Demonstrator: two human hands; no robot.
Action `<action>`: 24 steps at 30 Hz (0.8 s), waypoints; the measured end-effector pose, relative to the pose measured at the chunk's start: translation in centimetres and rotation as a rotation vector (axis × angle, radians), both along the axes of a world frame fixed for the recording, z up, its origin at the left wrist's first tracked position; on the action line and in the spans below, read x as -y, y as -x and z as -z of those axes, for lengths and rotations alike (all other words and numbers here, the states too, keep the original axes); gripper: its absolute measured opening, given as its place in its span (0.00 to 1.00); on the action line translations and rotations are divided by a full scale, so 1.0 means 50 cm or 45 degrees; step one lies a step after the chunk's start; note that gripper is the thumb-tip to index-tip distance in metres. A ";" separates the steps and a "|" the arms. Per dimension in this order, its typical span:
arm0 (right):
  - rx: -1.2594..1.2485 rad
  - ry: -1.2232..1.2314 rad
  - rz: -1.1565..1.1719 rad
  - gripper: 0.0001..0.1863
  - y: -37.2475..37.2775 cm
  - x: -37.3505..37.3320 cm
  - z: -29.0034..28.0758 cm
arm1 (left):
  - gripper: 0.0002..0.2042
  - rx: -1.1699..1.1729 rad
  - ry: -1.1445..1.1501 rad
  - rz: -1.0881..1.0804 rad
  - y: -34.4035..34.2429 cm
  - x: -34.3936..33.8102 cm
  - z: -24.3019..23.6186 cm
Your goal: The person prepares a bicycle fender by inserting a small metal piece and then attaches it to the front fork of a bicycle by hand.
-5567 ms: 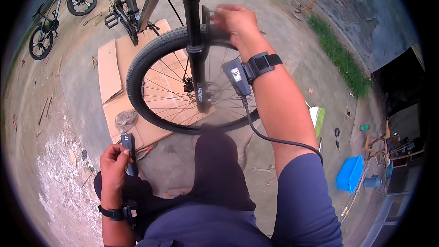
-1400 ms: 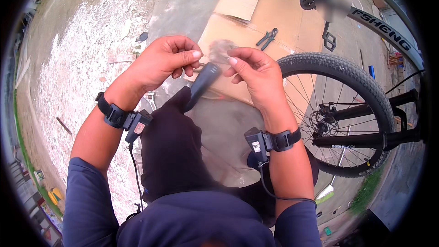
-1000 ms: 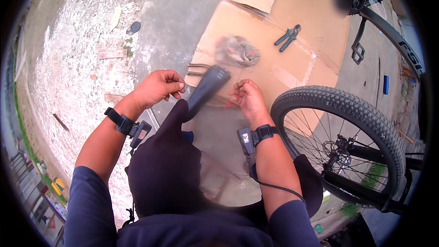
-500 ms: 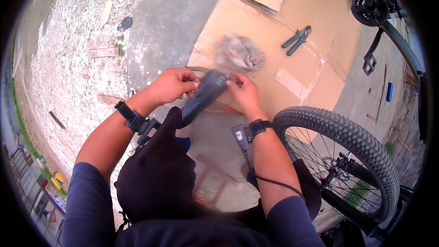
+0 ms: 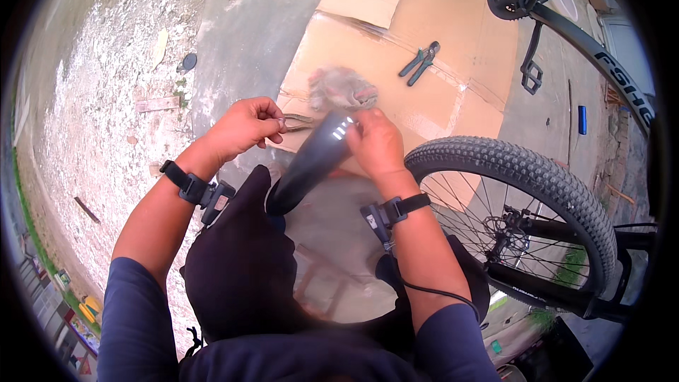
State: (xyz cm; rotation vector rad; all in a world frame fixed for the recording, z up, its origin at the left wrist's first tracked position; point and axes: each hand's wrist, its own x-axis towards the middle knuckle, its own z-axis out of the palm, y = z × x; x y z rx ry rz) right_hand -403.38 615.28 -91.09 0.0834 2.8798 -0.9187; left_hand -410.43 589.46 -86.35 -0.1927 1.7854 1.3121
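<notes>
A black, curved bicycle mudguard [image 5: 311, 159] with pale marks slants over my left knee, slightly blurred. My right hand [image 5: 377, 143] is closed on its upper right edge. My left hand [image 5: 251, 125] is held apart from it on the left, thumb and fingertips pinched together. Whatever sits in that pinch is too small to make out. A thin brown loop [image 5: 298, 122] shows just beyond the left fingertips; whether they touch it I cannot tell. Past the mudguard a crumpled grey cloth [image 5: 343, 90] lies on flattened cardboard [image 5: 445, 18].
Green-handled cutting pliers [image 5: 419, 63] lie on the cardboard. A bicycle wheel with a knobbly tyre [image 5: 509, 159] stands close by my right forearm. More of a bicycle, with its crank and pedal [image 5: 532, 78], is at the far right. Rough whitish ground [image 5: 106, 134] spreads on the left.
My left hand has moved left, away from the mudguard. The right hand still grips the mudguard, now with the fingers further over its edge. The view has shifted a little.
</notes>
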 end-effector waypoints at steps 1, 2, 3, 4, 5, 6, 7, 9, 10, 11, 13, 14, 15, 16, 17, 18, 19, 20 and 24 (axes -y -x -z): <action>-0.016 -0.016 0.017 0.09 0.001 -0.011 -0.045 | 0.07 -0.054 -0.026 0.000 0.003 -0.004 -0.031; -0.028 -0.028 0.032 0.09 -0.001 -0.022 -0.088 | 0.07 -0.103 -0.049 -0.003 0.006 -0.006 -0.061; -0.104 -0.027 0.062 0.09 -0.005 -0.033 -0.129 | 0.07 -0.150 -0.072 -0.006 0.007 -0.006 -0.094; -0.183 -0.023 0.089 0.08 -0.011 -0.044 -0.168 | 0.07 -0.184 -0.084 -0.017 0.007 -0.004 -0.135; -0.260 -0.025 0.119 0.08 -0.021 -0.058 -0.206 | 0.06 -0.248 -0.139 -0.039 0.007 -0.002 -0.175; -0.309 -0.063 0.147 0.08 -0.034 -0.072 -0.239 | 0.07 -0.306 -0.163 -0.062 0.002 0.002 -0.222; -0.324 -0.066 0.190 0.09 -0.048 -0.084 -0.275 | 0.07 -0.371 -0.191 -0.092 -0.007 0.008 -0.269; -0.335 -0.062 0.274 0.11 -0.085 -0.107 -0.349 | 0.07 -0.493 -0.258 -0.136 -0.038 0.017 -0.361; -0.375 -0.060 0.319 0.11 -0.106 -0.115 -0.383 | 0.06 -0.554 -0.274 -0.158 -0.064 0.022 -0.403; -0.427 -0.030 0.372 0.11 -0.130 -0.126 -0.410 | 0.06 -0.601 -0.288 -0.128 -0.091 0.022 -0.438; -0.540 0.032 0.475 0.11 -0.181 -0.148 -0.458 | 0.06 -0.704 -0.316 -0.068 -0.155 0.020 -0.499; -0.540 0.074 0.520 0.12 -0.205 -0.155 -0.483 | 0.06 -0.750 -0.297 -0.038 -0.188 0.014 -0.526; -0.560 0.097 0.557 0.13 -0.229 -0.162 -0.510 | 0.04 -0.762 -0.282 -0.018 -0.220 0.003 -0.553; -0.583 0.120 0.597 0.13 -0.256 -0.170 -0.535 | 0.03 -0.761 -0.306 -0.013 -0.257 -0.008 -0.575; -0.603 0.138 0.643 0.13 -0.285 -0.178 -0.556 | 0.03 -0.753 -0.335 -0.002 -0.292 -0.020 -0.589; -0.646 0.143 0.662 0.14 -0.314 -0.185 -0.586 | 0.03 -0.701 -0.398 0.015 -0.326 -0.034 -0.598; -0.679 0.155 0.708 0.14 -0.346 -0.194 -0.608 | 0.03 -0.646 -0.461 0.038 -0.363 -0.048 -0.599; -0.704 0.185 0.748 0.14 -0.372 -0.197 -0.620 | 0.04 -0.548 -0.493 0.052 -0.402 -0.057 -0.596; -0.751 0.266 0.874 0.14 -0.476 -0.218 -0.661 | 0.07 -0.150 -0.584 -0.011 -0.535 -0.127 -0.562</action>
